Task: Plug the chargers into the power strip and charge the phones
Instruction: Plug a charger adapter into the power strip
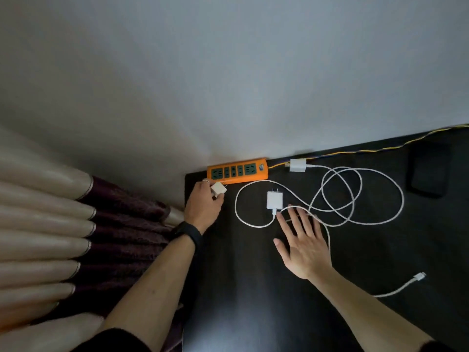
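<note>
An orange power strip (237, 171) with green sockets lies at the back left corner of the black table (253, 288), against the wall. My left hand (203, 207) grips a small white charger (218, 189) just in front of the strip's left end. A second white charger (274, 200) lies prongs-up mid-table, its white cable (355, 214) looping to the right. My right hand (303, 245) hovers open, fingers spread, just below that charger and over the cable. A third white charger (297, 165) lies right of the strip. A dark phone (429, 174) rests far right.
The strip's yellow-and-dark cord (380, 149) runs along the table's back edge to the right. A loose cable plug end (418, 276) lies at the lower right. Cream and purple curtains (76, 224) hang left of the table. A pale wall stands behind.
</note>
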Available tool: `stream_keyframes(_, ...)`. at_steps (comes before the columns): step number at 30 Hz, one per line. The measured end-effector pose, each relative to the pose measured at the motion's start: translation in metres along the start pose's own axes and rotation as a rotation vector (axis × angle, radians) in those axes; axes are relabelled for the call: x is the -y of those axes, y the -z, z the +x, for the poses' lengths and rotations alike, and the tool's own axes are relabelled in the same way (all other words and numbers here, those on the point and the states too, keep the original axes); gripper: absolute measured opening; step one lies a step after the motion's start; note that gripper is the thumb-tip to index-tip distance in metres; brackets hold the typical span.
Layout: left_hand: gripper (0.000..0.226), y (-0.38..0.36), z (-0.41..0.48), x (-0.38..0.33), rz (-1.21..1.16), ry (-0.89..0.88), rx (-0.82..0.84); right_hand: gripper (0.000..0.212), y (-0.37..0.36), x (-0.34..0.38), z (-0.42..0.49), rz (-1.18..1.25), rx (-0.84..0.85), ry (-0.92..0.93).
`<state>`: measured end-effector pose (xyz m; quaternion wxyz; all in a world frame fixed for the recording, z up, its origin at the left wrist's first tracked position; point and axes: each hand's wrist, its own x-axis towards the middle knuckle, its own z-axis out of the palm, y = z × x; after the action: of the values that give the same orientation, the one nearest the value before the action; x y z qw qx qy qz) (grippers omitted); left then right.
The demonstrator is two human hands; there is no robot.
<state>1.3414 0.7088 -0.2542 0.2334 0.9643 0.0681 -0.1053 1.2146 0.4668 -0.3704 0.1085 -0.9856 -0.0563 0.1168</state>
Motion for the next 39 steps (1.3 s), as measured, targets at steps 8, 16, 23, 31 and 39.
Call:
stream_keyframes(8, 0.044, 0.003, 0.049, 0.01, 0.364, -0.122, 0.014, 0.072, -0.005, -0.003, 0.004, 0.009, -0.034, 0.004)
stream_keyframes(16, 0.042, 0.013, 0.067, 0.011, 0.461, -0.275, 0.016, 0.071, -0.003, -0.001, 0.005, 0.002, -0.026, 0.0)
stream_keyframes(23, 0.034, 0.022, 0.08, 0.009, 0.542, -0.329, 0.04, 0.071, -0.004, -0.001, 0.005, 0.017, -0.053, -0.002)
stream_keyframes(31, 0.032, 0.007, 0.077, 0.021, 0.226, -0.149, -0.026, 0.071, -0.003, 0.0, 0.007, 0.012, -0.038, -0.01)
stream_keyframes(39, 0.032, 0.009, 0.07, 0.026, 0.045, 0.002, -0.029, 0.07, -0.002, -0.001, 0.006, 0.031, -0.04, -0.007)
